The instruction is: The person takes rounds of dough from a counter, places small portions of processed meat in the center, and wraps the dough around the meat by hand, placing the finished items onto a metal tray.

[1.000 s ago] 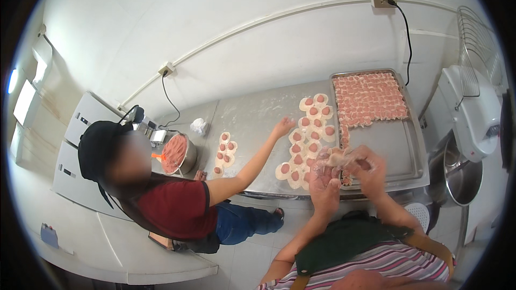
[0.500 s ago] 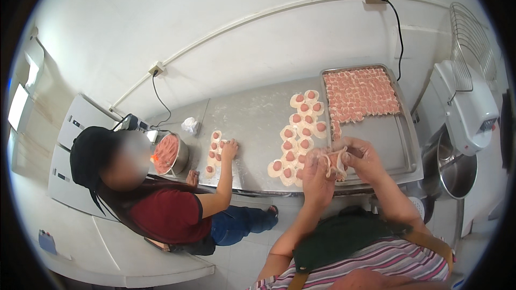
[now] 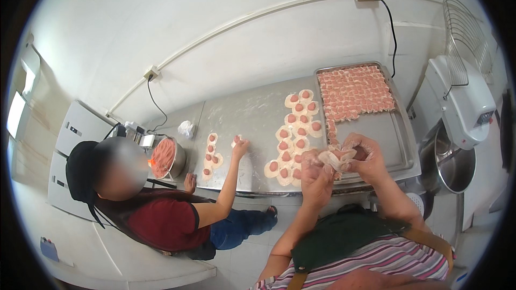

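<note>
Both of my hands meet over the near edge of the steel tray, pinching one dumpling (image 3: 334,158) whose pale wrapper is gathered about pink filling. My left hand (image 3: 316,178) grips it from the left with bent fingers. From the other side, my right hand (image 3: 367,160) closes its thumb and fingers on the wrapper's edge. Beyond them, tight rows of open-topped dumplings (image 3: 355,91) fill the far part of the tray (image 3: 379,131). Left of the tray, several round wrappers (image 3: 283,133) lie overlapping, each topped with a ball of pink filling.
At the left, a co-worker's hand (image 3: 241,148) holds a filled wrapper above the steel table (image 3: 244,108). A smaller group of wrappers (image 3: 216,159) lies near it, beside a metal bowl (image 3: 179,160) of pink filling. A white mixer (image 3: 465,102) stands at the right.
My fingers have shifted around the dumpling, and its wrapper edge looks more folded. The co-worker's hand has moved right, away from the small group, with a filled wrapper.
</note>
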